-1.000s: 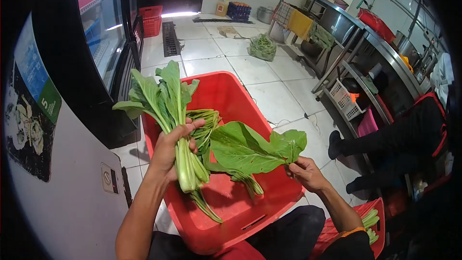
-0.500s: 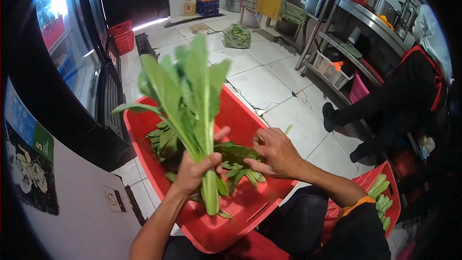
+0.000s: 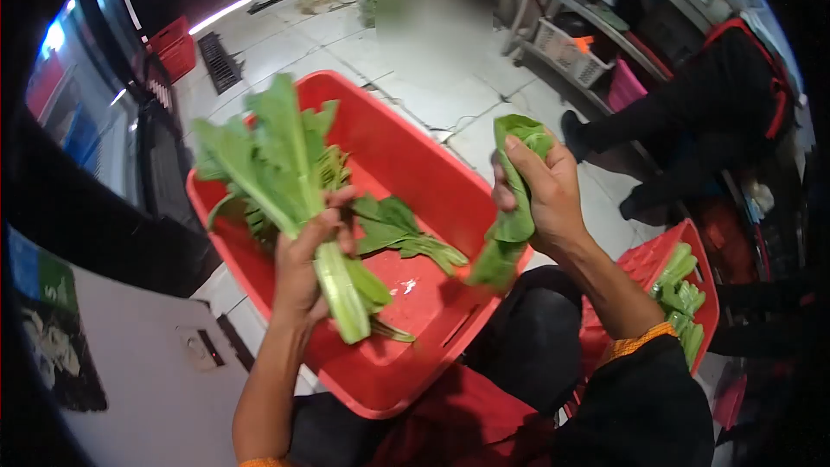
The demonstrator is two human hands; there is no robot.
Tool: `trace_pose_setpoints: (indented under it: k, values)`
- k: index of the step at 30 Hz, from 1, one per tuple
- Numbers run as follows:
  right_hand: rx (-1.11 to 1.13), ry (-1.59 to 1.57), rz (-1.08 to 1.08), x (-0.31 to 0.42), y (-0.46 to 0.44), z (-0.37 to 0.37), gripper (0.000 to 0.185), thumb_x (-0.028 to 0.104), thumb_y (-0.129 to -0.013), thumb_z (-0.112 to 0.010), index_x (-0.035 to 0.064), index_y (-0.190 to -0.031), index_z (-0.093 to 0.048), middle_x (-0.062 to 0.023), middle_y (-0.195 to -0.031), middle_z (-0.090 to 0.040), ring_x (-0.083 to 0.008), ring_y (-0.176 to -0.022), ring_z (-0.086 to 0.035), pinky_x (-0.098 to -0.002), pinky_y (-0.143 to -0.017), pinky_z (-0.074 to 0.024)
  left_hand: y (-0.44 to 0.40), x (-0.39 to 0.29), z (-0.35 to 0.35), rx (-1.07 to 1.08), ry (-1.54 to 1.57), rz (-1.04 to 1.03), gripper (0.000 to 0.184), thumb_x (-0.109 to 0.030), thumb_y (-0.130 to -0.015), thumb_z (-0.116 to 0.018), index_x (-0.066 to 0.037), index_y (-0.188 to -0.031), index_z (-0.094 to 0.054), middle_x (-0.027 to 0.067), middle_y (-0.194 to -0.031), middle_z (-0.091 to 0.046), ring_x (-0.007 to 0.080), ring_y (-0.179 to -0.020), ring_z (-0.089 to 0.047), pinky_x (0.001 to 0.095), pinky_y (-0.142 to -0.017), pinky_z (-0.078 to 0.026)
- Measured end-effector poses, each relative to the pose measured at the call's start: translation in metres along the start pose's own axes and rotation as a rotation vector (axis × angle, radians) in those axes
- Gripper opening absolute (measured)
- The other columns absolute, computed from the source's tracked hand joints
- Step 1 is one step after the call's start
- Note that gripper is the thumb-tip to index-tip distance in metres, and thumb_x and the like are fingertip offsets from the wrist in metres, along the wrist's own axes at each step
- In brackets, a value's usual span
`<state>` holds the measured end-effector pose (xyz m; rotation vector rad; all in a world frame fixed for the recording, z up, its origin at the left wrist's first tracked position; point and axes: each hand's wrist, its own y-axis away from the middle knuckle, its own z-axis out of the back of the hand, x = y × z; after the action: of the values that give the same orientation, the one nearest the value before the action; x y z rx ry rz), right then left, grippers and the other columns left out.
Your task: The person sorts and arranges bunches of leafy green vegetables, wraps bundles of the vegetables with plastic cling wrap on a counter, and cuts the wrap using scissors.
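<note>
My left hand (image 3: 307, 259) is closed around the pale stalks of a bunch of leafy greens (image 3: 281, 151), its leaves pointing up and away over the tub. Under it is a red plastic tub (image 3: 415, 134). Loose greens (image 3: 402, 233) with thin stems lie on the tub's floor, and more sit against its far left side, partly covered by the bunch. Over the tub's right rim, my right hand (image 3: 545, 186) grips a crumpled green leaf (image 3: 514, 216) that hangs down between thumb and fingers.
A second red tub (image 3: 705, 294) with pale-stalked greens (image 3: 680, 303) stands at my right. Another person's dark-clothed legs (image 3: 683, 112) are beside a steel shelf (image 3: 596, 9) holding a white basket (image 3: 566, 52). To the left are a glass-door fridge (image 3: 95, 138) and a red crate (image 3: 173, 50).
My right hand has moved up and right, out of the tub, carrying a leaf. The bunch in my left hand has tilted and shifted left. The view has turned somewhat.
</note>
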<state>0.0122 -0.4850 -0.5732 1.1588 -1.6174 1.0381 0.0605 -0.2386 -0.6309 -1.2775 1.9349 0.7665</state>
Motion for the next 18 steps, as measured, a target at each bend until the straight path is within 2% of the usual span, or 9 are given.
trace_pose_setpoints:
  k: [3,7,8,10,11,12,14,16,18]
  values:
    - [-0.169,0.000,-0.065,-0.005,0.018,0.033,0.016,0.018,-0.092,-0.056,0.0055,-0.088,-0.048,0.0003,-0.066,-0.048,-0.0071,-0.048,-0.044,-0.0230,-0.043,-0.0369,-0.003,-0.004,0.009,-0.014,0.056,-0.066,0.030,-0.010,-0.087,-0.056,-0.002,-0.114,-0.045,0.0151,-0.116,-0.057,0.0104,-0.063,-0.053,0.0262,-0.057,-0.049]
    - [-0.337,0.595,0.149,-0.019,0.064,0.070,0.037,0.026,-0.085,-0.067,0.0050,-0.094,-0.038,0.0001,-0.066,-0.045,-0.0091,-0.055,-0.043,-0.0266,-0.050,-0.0378,-0.004,-0.006,0.014,-0.018,0.034,-0.089,0.032,-0.011,-0.089,-0.055,-0.004,-0.118,-0.044,0.0148,-0.116,-0.056,0.0098,-0.062,-0.052,0.0251,-0.057,-0.047]
    - [-0.348,0.605,0.149,-0.013,0.074,0.074,0.037,0.026,-0.085,-0.067,0.0050,-0.094,-0.038,0.0001,-0.066,-0.045,-0.0091,-0.055,-0.043,-0.0266,-0.050,-0.0378,-0.004,-0.007,0.015,-0.011,0.016,-0.092,0.032,-0.011,-0.089,-0.054,-0.004,-0.118,-0.044,0.0147,-0.116,-0.056,0.0096,-0.062,-0.052,0.0250,-0.056,-0.047]
    - [-0.152,1.028,0.026,0.006,0.089,0.072,0.052,0.035,-0.076,-0.076,0.0034,-0.096,-0.040,-0.0059,-0.073,-0.050,-0.0141,-0.060,-0.048,-0.0287,-0.057,-0.0401,-0.005,-0.006,0.015,0.003,-0.004,-0.088,0.032,-0.012,-0.089,-0.054,-0.004,-0.119,-0.044,0.0143,-0.116,-0.056,0.0095,-0.061,-0.052,0.0247,-0.056,-0.046]
    - [-0.080,1.062,-0.130,0.019,0.090,0.065,0.063,0.041,-0.068,-0.080,0.0018,-0.099,-0.042,-0.0126,-0.084,-0.052,-0.0198,-0.073,-0.053,-0.0319,-0.066,-0.0424,-0.006,-0.005,0.015,0.004,-0.001,-0.090,0.032,-0.012,-0.089,-0.054,-0.004,-0.119,-0.044,0.0140,-0.115,-0.057,0.0095,-0.061,-0.052,0.0245,-0.056,-0.046]
    - [-0.097,1.061,-0.133,0.014,0.090,0.068,0.063,0.041,-0.068,-0.080,0.0018,-0.099,-0.042,-0.0126,-0.084,-0.052,-0.0198,-0.073,-0.053,-0.0319,-0.066,-0.0424,-0.006,-0.004,0.014,0.010,0.001,-0.091,0.031,-0.012,-0.089,-0.053,-0.004,-0.119,-0.045,0.0138,-0.115,-0.057,0.0094,-0.061,-0.052,0.0244,-0.055,-0.046]
    - [0.274,1.082,0.039,0.001,0.090,0.078,0.066,0.040,-0.067,-0.081,0.0025,-0.105,-0.044,-0.0151,-0.091,-0.053,-0.0243,-0.086,-0.055,-0.0349,-0.074,-0.0428,-0.006,-0.003,0.012,0.023,-0.006,-0.075,0.031,-0.012,-0.090,-0.053,-0.004,-0.118,-0.045,0.0127,-0.114,-0.058,0.0091,-0.060,-0.052,0.0240,-0.055,-0.046]
    - [0.259,1.224,-0.044,0.002,0.090,0.075,0.058,0.035,-0.070,-0.079,0.0024,-0.105,-0.047,-0.0164,-0.094,-0.054,-0.0266,-0.092,-0.056,-0.0380,-0.078,-0.0434,-0.008,-0.002,0.015,0.027,0.004,-0.064,0.031,-0.013,-0.089,-0.054,-0.004,-0.118,-0.046,0.0118,-0.115,-0.058,0.0087,-0.060,-0.051,0.0237,-0.055,-0.046]
    - [0.208,1.051,-0.006,-0.011,0.084,0.083,0.037,0.019,-0.076,-0.075,0.0009,-0.098,-0.051,-0.0120,-0.096,-0.057,-0.0176,-0.088,-0.056,-0.0324,-0.079,-0.0444,-0.007,-0.001,0.016,0.024,-0.012,-0.053,0.033,-0.013,-0.089,-0.055,-0.005,-0.119,-0.046,0.0108,-0.114,-0.058,0.0077,-0.061,-0.051,0.0231,-0.055,-0.045]
